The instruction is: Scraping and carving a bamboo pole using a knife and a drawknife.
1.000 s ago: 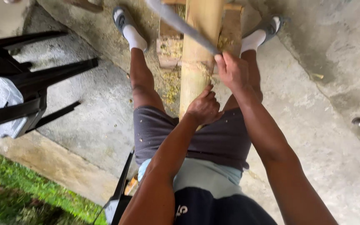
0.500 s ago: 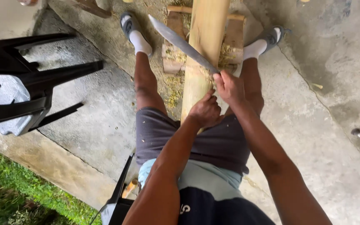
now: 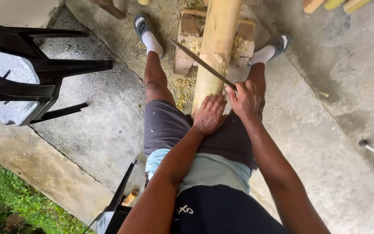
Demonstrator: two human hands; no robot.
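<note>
- Head view, centre of the frame: the left hand (image 3: pixel 209 115) lies flat, palm down and fingers spread, on the near end of a pale bamboo pole (image 3: pixel 215 47); it presses on the pole rather than closing round it.
- The right hand (image 3: pixel 248 100) sits just beside it to the right, curled tight round the handle of a long knife (image 3: pixel 202 63).
- The pole's long axis runs from the hands straight up to the top centre of the frame, between the person's legs. Its far part rests on a wooden block (image 3: pixel 187 47) strewn with shavings.
- The blade slants up and left from the right hand, crossing the pole at an angle, its tip toward the left foot; both hands are at the pole's near end, the left one on it.
- Left of the frame: a black plastic chair (image 3: pixel 27 82) on the concrete floor (image 3: pixel 325 130); grass (image 3: pixel 5 212) at the lower left.
</note>
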